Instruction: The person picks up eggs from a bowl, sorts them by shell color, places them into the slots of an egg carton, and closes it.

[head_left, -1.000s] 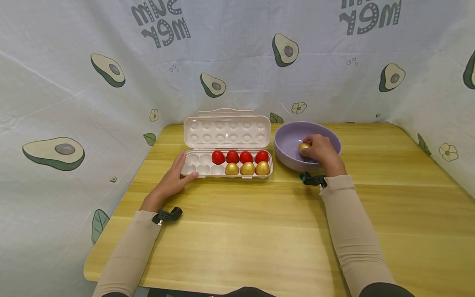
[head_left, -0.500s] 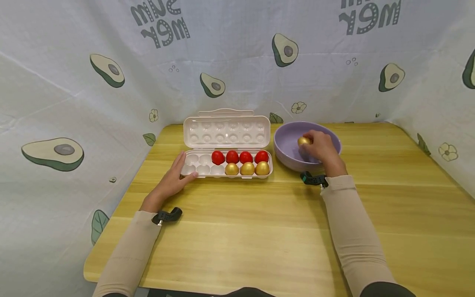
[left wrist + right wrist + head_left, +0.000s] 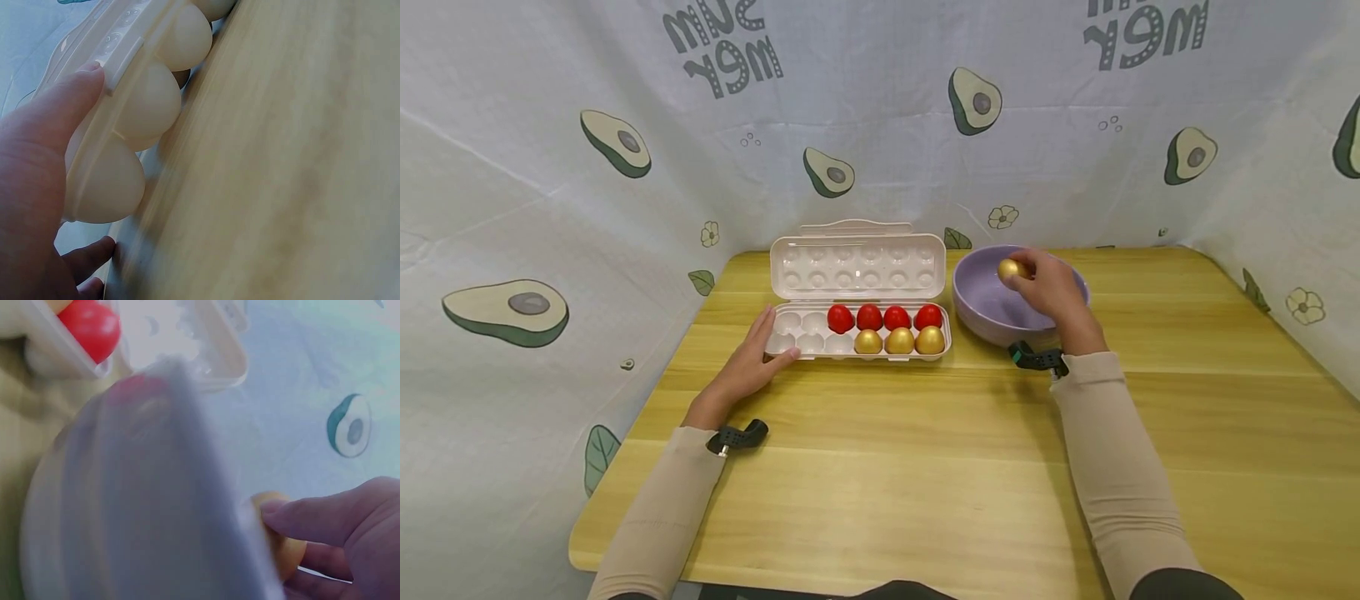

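Note:
A pale plastic egg box [image 3: 820,346] lies on the table with its lid [image 3: 859,262] raised. Several red eggs [image 3: 869,317] fill part of its back row, with 3 gold eggs [image 3: 900,341] in front of them. My left hand [image 3: 751,362] rests at the box's left end, its fingers straight along the side and its thumb [image 3: 81,94] against the front edge. Over the purple bowl [image 3: 985,308], my right hand [image 3: 1048,290] pinches a gold egg [image 3: 1012,269] between thumb and fingers. In the right wrist view the bowl's wall [image 3: 125,506] covers part of that egg [image 3: 284,550].
The bowl stands just right of the egg box on a wooden table [image 3: 880,467]. Behind the table hangs a pale curtain [image 3: 895,108] printed with avocados. Several cups [image 3: 811,343] at the left of the box hold no eggs.
My right hand has lifted the gold egg from inside the bowl to higher over it, toward the back rim. The left hand and the egg box have stayed in place.

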`<move>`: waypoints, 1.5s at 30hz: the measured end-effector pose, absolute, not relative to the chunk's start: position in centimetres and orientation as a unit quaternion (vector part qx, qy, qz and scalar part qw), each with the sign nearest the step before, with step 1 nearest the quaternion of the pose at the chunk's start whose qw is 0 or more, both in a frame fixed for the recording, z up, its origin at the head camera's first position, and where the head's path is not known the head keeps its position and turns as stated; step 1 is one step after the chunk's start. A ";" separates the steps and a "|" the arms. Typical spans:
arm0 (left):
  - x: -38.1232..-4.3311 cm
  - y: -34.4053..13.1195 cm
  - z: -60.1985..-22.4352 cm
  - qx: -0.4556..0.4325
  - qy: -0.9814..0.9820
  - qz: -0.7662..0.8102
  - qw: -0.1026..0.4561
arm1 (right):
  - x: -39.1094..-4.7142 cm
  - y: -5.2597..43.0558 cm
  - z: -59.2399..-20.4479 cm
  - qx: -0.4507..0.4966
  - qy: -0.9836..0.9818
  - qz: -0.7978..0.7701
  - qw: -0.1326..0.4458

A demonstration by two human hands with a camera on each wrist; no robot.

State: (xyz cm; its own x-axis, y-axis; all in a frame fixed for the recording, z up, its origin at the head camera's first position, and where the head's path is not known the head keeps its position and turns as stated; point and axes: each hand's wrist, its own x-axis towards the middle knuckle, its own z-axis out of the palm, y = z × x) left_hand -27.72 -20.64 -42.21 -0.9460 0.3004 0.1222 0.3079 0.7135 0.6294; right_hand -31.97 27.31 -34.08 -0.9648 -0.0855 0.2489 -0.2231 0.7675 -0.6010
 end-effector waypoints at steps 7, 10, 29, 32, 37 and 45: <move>-27.7 -20.7 -42.2 -0.165 -0.925 -0.342 0.005 | -31.4 26.8 -33.1 0.089 -0.915 0.382 0.092; -27.7 -20.7 -42.2 -0.165 -0.926 -0.341 0.005 | -31.2 26.4 -32.8 0.096 -0.908 0.397 0.097; -27.8 -20.6 -42.2 -0.163 -0.927 -0.337 0.005 | -31.1 22.7 -32.1 0.146 -0.890 0.420 0.103; -27.9 -20.6 -42.3 -0.165 -0.927 -0.337 0.007 | -30.9 21.8 -32.0 0.150 -0.892 0.415 0.101; -27.9 -20.6 -42.3 -0.165 -0.926 -0.338 0.008 | -30.6 20.4 -32.0 0.164 -0.885 0.423 0.105; -27.9 -20.7 -42.3 -0.167 -0.927 -0.337 0.008 | -30.4 18.0 -32.5 0.190 -0.862 0.459 0.104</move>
